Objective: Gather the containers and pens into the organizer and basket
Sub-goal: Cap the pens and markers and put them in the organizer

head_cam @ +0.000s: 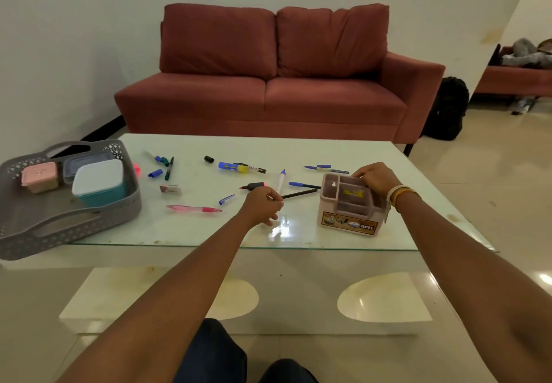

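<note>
A pink desk organizer (pixel 349 221) with several compartments stands on the glass table (pixel 298 239) at the front right. My right hand (pixel 376 178) grips its far rim. My left hand (pixel 263 206) is curled, its fingertips pinched on the near end of a black pen (pixel 301 193) that lies on the table left of the organizer. Just behind that hand lies a black highlighter (pixel 252 186) with a pink tip. A grey basket (pixel 134 203) at the table's left edge holds a pink container (pixel 38 176), a teal container (pixel 98 183) with a white lid and a clear container (pixel 86 160).
Loose on the table: a pink pen (pixel 194 209), a blue cap (pixel 226 199), a white pen (pixel 280 180), blue pens (pixel 325 169), a blue-and-yellow marker (pixel 236 168), a green marker (pixel 169 168), an eraser (pixel 170 189). A red sofa (pixel 268 77) stands behind the table.
</note>
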`<act>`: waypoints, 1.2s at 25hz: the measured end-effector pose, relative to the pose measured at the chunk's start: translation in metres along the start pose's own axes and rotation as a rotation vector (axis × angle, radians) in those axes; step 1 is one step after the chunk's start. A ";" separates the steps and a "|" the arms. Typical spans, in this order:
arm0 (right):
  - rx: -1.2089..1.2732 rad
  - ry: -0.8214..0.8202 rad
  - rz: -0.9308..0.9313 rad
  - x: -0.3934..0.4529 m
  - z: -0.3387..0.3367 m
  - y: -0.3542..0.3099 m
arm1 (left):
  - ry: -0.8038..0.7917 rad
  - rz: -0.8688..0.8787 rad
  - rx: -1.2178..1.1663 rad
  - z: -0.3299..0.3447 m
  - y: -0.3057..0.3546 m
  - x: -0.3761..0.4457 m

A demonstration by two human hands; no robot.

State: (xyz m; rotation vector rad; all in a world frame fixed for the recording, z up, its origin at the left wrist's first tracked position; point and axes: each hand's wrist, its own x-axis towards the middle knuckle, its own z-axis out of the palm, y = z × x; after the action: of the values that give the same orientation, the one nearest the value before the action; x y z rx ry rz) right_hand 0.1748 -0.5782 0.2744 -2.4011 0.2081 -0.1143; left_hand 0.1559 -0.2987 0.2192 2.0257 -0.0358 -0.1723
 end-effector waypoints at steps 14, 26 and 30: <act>-0.619 -0.213 0.060 0.094 0.035 -0.027 | 0.302 0.208 0.495 0.018 0.006 0.086; -0.495 -0.159 0.111 0.119 0.043 -0.038 | 0.229 0.061 0.585 0.020 0.019 0.115; 0.329 -0.071 0.091 0.094 0.050 -0.096 | 0.329 0.150 0.305 -0.006 0.014 0.085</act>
State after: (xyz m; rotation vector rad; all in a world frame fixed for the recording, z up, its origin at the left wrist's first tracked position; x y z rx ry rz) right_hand 0.2854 -0.4920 0.3038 -2.0614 0.2444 -0.0187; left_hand 0.2418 -0.3084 0.2248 2.3206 -0.0073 0.2775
